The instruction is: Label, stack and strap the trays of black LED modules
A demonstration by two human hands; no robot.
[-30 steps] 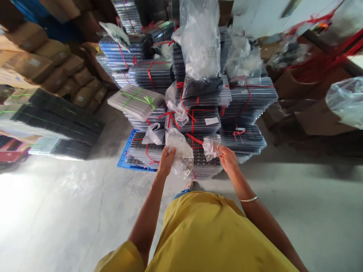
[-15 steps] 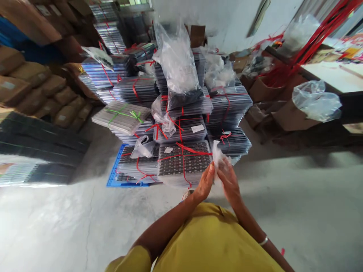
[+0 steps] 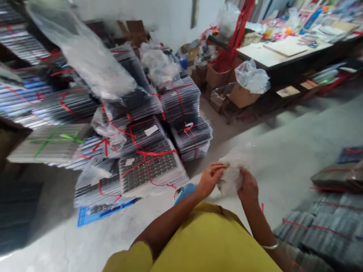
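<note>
Head view: a grey concrete floor point(image 3: 283, 128) is spreading across the room, and on it bundles of flat trays point(image 3: 150, 170), tied crosswise with red ribbon point(image 3: 147, 153), are standing in stacks, the nearest of them lying over a blue pallet point(image 3: 93, 213). One bundle at the left is carrying a green ribbon point(image 3: 61, 138), and a large clear bag point(image 3: 90, 64) is leaning over the top of the stacks. Against the far wall a long worktop point(image 3: 272, 56) is bearing papers and small coloured items; beneath it cardboard boxes point(image 3: 241, 94) are sitting, one with a clear bag on it. More tied bundles point(image 3: 320, 226) are lying on the floor at lower right. In front of the yellow garment point(image 3: 207, 241), the left hand point(image 3: 210, 179) and the right hand point(image 3: 248, 189) are meeting on a crumpled clear plastic bag point(image 3: 232, 173), held in the air over the floor, just right of the nearest bundle. The left fingers point(image 3: 219, 168) are curling in and pinching the bag's edge; the right fingers are closing round its other side, though motion blur is hiding their exact spread. A bracelet point(image 3: 269, 246) is circling the right wrist. Compared with half a second earlier, the view is swinging rightward, the stacks are now lying at the left, and both hands are still gripping the bag.
</note>
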